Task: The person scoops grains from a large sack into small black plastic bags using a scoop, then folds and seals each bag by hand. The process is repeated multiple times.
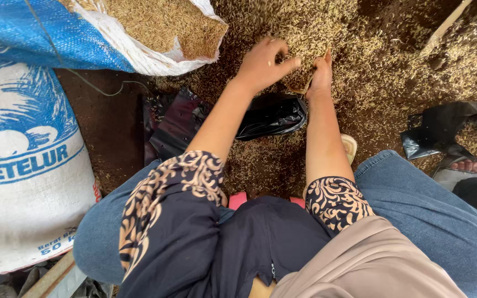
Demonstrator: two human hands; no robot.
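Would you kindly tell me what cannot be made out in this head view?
- Right hand: its palm and whatever it grips are hidden by the loose golden rice husk pile.
- Crumpled black plastic bag: its opening is covered by the left forearm.
- Open white and blue woven sack: cut off by the top edge.

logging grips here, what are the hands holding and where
Both hands, left hand and right hand, cup a heap of rice husk from its sides; no tool visible.

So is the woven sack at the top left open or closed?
Open: the woven sack has its mouth folded back, showing husks inside.
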